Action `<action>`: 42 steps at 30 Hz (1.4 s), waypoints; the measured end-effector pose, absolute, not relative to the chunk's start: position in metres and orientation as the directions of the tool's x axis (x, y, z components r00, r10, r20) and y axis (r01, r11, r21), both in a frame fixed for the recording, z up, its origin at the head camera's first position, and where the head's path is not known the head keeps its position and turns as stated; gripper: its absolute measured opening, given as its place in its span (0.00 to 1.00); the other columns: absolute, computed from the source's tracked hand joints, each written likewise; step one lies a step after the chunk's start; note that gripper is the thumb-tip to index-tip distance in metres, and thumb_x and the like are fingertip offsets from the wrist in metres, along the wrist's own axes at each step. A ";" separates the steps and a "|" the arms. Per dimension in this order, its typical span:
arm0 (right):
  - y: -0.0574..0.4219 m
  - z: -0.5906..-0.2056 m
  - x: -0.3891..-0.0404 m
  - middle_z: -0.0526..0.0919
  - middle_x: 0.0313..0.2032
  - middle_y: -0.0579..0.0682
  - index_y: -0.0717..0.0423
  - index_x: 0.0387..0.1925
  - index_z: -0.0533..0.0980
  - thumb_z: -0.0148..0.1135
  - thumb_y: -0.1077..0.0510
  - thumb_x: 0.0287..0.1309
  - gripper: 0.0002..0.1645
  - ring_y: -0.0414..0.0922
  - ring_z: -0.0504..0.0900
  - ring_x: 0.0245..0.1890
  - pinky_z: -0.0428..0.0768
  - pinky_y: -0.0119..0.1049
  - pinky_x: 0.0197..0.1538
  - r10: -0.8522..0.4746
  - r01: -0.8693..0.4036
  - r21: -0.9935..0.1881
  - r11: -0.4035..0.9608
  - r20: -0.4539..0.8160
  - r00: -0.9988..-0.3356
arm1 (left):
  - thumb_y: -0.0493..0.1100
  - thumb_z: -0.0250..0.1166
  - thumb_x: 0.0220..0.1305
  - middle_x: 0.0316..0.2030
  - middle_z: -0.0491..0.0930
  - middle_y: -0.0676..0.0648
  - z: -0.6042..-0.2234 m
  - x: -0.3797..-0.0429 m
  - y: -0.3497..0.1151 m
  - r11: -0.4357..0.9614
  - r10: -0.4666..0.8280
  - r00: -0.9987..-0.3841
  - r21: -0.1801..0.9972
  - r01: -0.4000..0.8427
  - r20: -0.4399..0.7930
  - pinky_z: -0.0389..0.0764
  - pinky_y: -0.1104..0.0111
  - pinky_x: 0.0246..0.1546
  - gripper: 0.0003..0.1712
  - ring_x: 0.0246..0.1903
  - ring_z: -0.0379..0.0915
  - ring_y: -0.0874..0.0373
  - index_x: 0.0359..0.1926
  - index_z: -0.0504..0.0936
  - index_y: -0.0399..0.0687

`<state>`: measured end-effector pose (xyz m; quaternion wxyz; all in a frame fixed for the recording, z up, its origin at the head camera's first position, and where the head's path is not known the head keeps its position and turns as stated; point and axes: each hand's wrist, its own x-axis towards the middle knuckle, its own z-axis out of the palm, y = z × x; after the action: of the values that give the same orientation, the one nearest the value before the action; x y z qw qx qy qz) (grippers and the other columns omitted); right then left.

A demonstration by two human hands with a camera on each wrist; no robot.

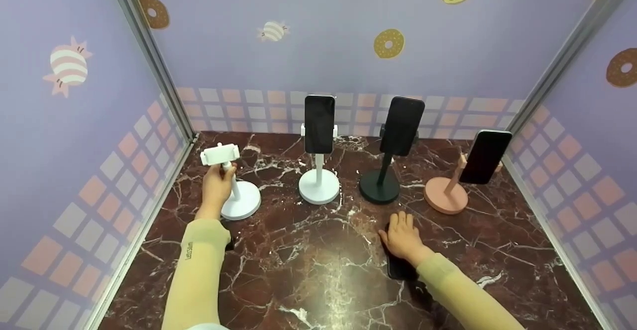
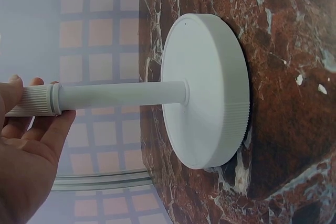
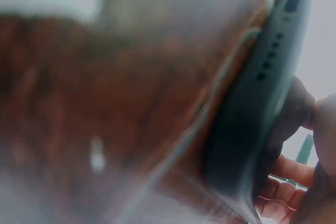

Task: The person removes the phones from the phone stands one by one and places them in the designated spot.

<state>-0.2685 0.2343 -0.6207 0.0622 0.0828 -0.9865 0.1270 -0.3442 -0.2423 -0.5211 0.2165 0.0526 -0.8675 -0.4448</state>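
Note:
On the left, a white phone stand with a round base has its holder bare of any phone. My left hand grips its post just under that holder; the left wrist view shows fingers and thumb around the ribbed collar, with the round base down on the table. My right hand rests over a black smartphone that lies near the table's middle right, thumb out at its left side. From the right wrist, the smartphone's port edge appears close up, with fingers over its screen side.
Three more stands hold upright phones along the back: a white stand, a black stand and a pink stand. Patterned panels enclose the marble table at the back and both sides. Something dark peeks out beside my left sleeve.

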 end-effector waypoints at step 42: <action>0.218 -0.568 -0.281 0.70 0.66 0.70 0.66 0.68 0.65 0.63 0.47 0.71 0.36 0.66 0.68 0.68 0.75 0.67 0.62 -0.259 -0.307 -0.361 0.880 0.177 -0.950 | 0.57 0.48 0.80 0.49 0.82 0.25 -0.525 -0.309 -0.203 0.623 -0.351 -0.935 0.758 -0.194 0.049 0.76 0.41 0.58 0.30 0.54 0.78 0.29 0.53 0.76 0.31</action>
<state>-0.2811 0.2184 -0.5678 0.0617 0.1464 -0.9677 0.1960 -0.3086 -0.2027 -0.5246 0.0966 0.1521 -0.8957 -0.4066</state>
